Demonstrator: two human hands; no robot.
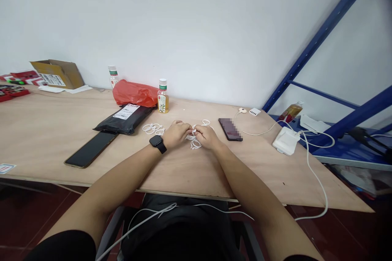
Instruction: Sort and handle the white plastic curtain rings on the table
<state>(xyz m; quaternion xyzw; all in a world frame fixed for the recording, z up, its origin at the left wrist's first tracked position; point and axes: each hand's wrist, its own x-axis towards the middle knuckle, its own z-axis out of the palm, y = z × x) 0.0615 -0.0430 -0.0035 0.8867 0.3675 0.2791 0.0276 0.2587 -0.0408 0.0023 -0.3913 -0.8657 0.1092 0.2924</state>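
Both hands meet over the middle of the wooden table. My left hand (178, 133), with a black watch on its wrist, is closed with its fingertips pinching a small white cable tie (194, 131). From the other side my right hand (208, 136) pinches the same piece between thumb and fingers. Just below the fingertips lie looped white cable ties (195, 144), partly covered by the hands. A separate group of white loops (153, 129) rests left of my left hand. One more ring (206, 122) shows beyond my right hand.
A phone (230, 129) lies to the right, a larger phone (91, 149) to the left, partly under a black parcel (125, 119). Behind stand a drink bottle (163, 97) and a red bag (134, 93). A white charger (286, 140) with cables sits near the blue rack (321, 34).
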